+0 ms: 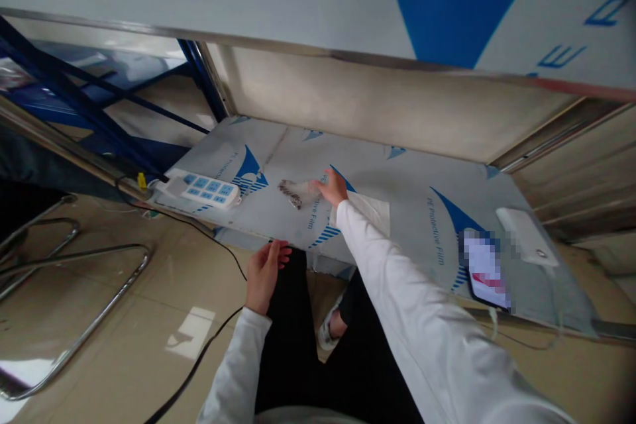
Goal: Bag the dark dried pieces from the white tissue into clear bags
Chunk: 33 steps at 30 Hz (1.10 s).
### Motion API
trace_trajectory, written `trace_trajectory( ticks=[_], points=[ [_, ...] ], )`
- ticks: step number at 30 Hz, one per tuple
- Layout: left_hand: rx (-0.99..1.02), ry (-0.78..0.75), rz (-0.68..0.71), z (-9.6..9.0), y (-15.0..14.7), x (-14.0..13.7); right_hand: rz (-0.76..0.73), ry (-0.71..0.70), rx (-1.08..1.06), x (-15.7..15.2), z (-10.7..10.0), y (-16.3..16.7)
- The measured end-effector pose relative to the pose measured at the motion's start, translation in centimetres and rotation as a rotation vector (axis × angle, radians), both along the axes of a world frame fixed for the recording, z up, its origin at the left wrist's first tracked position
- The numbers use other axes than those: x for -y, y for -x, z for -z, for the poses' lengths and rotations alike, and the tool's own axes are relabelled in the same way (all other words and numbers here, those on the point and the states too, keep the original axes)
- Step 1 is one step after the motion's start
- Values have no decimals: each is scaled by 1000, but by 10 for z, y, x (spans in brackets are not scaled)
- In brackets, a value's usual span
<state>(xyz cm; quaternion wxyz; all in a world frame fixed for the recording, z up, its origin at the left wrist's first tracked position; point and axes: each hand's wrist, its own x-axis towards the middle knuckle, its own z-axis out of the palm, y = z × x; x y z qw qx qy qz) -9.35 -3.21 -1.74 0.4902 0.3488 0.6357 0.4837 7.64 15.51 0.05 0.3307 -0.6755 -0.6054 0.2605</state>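
Note:
My right hand [334, 187] reaches over the film-covered shelf. Its fingers pinch one end of a small clear plastic bag [309, 191]. Several small dark metal pieces, perhaps screws, lie bunched in the bag's left end [290, 194]; their exact kind is too small to tell. Under my right wrist rests a flat white sheet [370, 211]. My left hand [264, 273] is by the shelf's front edge, above my lap, thumb and fingers drawn together. Whether anything small sits between those fingers is hidden.
A white power strip [206, 189] with blue sockets lies at the shelf's left end, its black cable hanging down. On the right are a phone [484, 271] and a white box [529, 236] with cords. An upper shelf [298, 0] overhangs; a metal-framed chair [99, 318] stands left.

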Motion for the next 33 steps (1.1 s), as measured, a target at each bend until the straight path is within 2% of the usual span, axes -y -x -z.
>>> trace_trajectory(
  ticks=[2,5,7,9,12,15,19,23,27,33],
  points=[
    [-162,-56,-10,2,2,-14,9,-69,-2,12,-9,-14],
    [-575,-227,-45,0,-1,-51,23,-175,-86,48,-23,-32],
    [-659,-300,-31,-2,-7,-82,35,-230,-234,83,-27,-38],
    [-719,-365,51,-1,-18,-111,56,-223,-380,120,-27,-39],
    [-1068,-366,355,11,-33,-139,119,-163,-525,168,-19,-30],
    [-1174,-318,439,27,-37,-143,133,-97,-618,201,-9,-17],
    [-1247,-260,378,37,-25,-135,117,-44,-633,225,1,-7],
    [-1395,-155,325,27,-11,-125,109,-34,-602,231,8,-6],
    [-1457,-150,314,10,-6,-117,127,-35,-578,228,10,-5],
    [-1460,-111,279,-7,-6,-131,130,-30,-550,228,16,-8]
  ],
)
